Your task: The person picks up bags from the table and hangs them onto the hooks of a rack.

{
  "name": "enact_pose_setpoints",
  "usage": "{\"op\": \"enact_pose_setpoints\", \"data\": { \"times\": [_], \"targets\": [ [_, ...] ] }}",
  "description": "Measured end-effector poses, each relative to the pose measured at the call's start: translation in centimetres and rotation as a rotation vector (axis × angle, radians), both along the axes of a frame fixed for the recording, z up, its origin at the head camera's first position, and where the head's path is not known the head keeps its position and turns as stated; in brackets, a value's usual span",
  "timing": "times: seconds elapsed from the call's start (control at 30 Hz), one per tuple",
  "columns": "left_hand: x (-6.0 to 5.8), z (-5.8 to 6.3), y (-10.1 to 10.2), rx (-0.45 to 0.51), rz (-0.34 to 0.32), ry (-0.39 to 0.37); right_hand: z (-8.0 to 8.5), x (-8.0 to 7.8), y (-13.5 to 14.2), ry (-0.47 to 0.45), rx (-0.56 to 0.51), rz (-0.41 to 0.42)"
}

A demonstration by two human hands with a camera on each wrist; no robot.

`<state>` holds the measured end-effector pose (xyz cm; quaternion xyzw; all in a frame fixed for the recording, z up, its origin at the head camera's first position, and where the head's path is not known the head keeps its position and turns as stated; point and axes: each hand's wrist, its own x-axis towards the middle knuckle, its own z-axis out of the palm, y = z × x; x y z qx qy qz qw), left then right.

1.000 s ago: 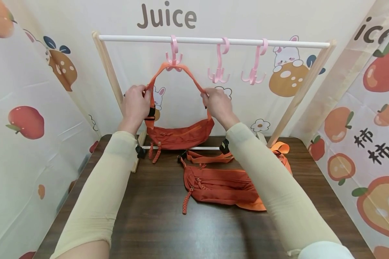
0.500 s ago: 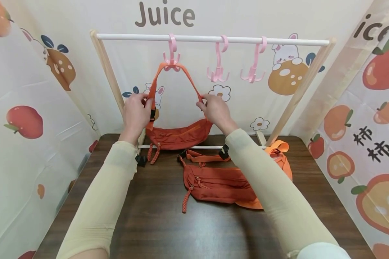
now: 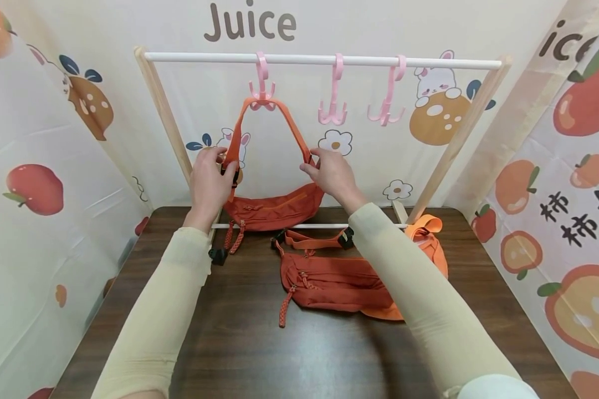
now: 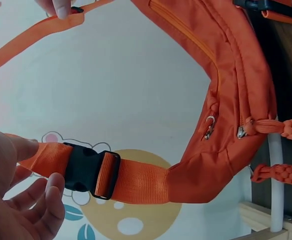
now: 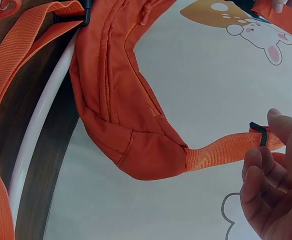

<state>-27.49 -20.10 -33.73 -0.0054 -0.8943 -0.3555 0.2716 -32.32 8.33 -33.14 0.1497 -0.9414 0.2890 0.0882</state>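
Looking across the table (image 3: 229, 332), I first meet a red bag (image 3: 329, 282) lying on it, partly hidden by the right sleeve (image 3: 416, 282). Beyond, the left hand (image 3: 206, 185) lightly pinches the orange strap (image 3: 236, 136) between thumb and fingers, just beside a black buckle (image 4: 83, 167); the fingers of the right hand (image 3: 334, 172) pinch the strap's other side at a black slider (image 4: 77, 9). Between and below the hands hangs the upper bag (image 3: 279, 211). Farther back, its strap passes over the leftmost pink hook (image 3: 261, 69) on the white rail (image 3: 204, 57). I'd judge this as settling a nearly finished hanging; the next move calls for easing both grips evenly, so the strap doesn't slip.
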Motion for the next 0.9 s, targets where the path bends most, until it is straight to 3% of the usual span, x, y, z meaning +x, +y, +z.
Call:
{"op": "enact_pose_setpoints", "data": {
  "times": [0.57, 0.9],
  "targets": [
    [2.2, -1.8, 0.7, 0.052, 0.014, 0.059, -0.5, 1.8, 1.1, 0.038, -0.003, 0.000],
    [3.7, -3.2, 1.3, 0.030, 0.022, 0.084, -1.3, 3.4, 2.0, 0.070, 0.020, 0.022]
  ]
}}
